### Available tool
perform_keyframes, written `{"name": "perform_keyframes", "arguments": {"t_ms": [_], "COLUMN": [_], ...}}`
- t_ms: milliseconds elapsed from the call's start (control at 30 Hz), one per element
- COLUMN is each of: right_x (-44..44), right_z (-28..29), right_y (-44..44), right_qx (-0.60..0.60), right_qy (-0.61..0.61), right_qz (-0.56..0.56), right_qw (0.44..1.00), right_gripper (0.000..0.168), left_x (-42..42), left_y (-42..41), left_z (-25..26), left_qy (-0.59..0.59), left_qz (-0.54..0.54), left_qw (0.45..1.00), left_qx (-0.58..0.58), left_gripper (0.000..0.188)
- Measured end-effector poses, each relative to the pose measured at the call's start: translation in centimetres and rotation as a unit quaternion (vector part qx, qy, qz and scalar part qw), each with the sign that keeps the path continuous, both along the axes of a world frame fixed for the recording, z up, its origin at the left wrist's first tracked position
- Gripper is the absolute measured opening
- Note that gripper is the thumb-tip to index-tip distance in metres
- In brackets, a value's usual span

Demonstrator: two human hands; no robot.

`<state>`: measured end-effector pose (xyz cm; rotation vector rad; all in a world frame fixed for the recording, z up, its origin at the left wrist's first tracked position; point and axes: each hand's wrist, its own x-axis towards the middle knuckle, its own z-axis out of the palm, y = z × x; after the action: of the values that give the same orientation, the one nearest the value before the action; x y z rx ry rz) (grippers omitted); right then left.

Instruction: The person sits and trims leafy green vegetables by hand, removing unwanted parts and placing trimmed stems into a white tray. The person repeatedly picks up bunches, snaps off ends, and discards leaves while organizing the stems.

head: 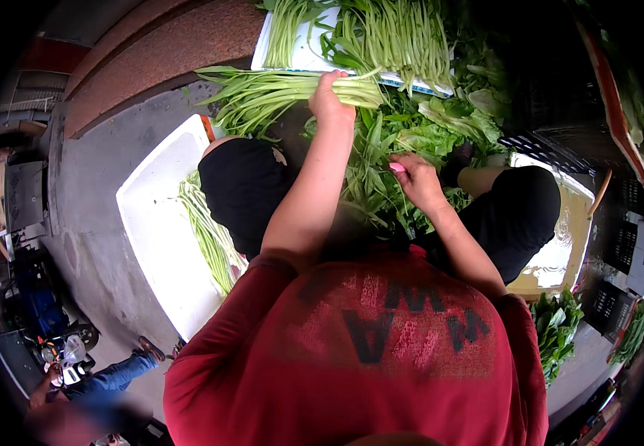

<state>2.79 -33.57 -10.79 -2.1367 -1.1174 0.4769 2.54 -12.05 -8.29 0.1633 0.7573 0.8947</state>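
My left hand [333, 100] grips a bunch of long-stemmed leafy greens [266, 97], which look like water spinach. The leafy ends point left and the pale cut ends stick out to the right of my fist. Lower and to the right, my right hand [415, 177] has its fingers closed on a small pink object [397, 166], perhaps a knife handle; the rest of it is hidden. Beneath that hand lies a heap of loose leaves [369, 153] between my knees. More stemmed greens [397, 39] are laid on a white foam box [322, 23] ahead of me.
A white foam box [149, 212] by my left knee holds long green stems [205, 228]. Beyond my right knee stands a water-filled container [564, 240]. Dark leafy bundles [557, 329] lie behind it. At lower left are a person's leg [118, 373] and a motorcycle [49, 312].
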Motion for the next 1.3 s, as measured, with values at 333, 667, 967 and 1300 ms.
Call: {"name": "perform_keyframes", "arguments": {"t_ms": [333,667,967,1300], "right_x": [-1.4,-0.3,-1.0,1.6], "right_z": [0.6,-1.1,-1.3,-3.6], "right_y": [4.8,6.2,4.9,5.3], "right_qx": [-0.030,0.002,-0.011,-0.091], "right_qy": [-0.037,-0.004,0.030,0.108], "right_qz": [-0.091,-0.124,-0.149,-0.093], "right_qw": [0.995,0.992,0.988,0.986], "right_gripper": [0.024,0.022,0.022,0.020], "left_x": [1.0,0.9,0.4,-0.1], "left_y": [-2.5,-2.7,-1.9,-3.0], "left_z": [-0.6,-2.7,-2.1,-0.4], "left_qy": [0.007,-0.015,-0.014,-0.033], "left_qz": [-0.059,-0.086,-0.077,-0.105], "left_qw": [0.995,0.990,0.993,0.992], "left_qx": [-0.074,-0.109,-0.094,-0.066], "left_gripper": [0.008,0.005,0.003,0.007]}}
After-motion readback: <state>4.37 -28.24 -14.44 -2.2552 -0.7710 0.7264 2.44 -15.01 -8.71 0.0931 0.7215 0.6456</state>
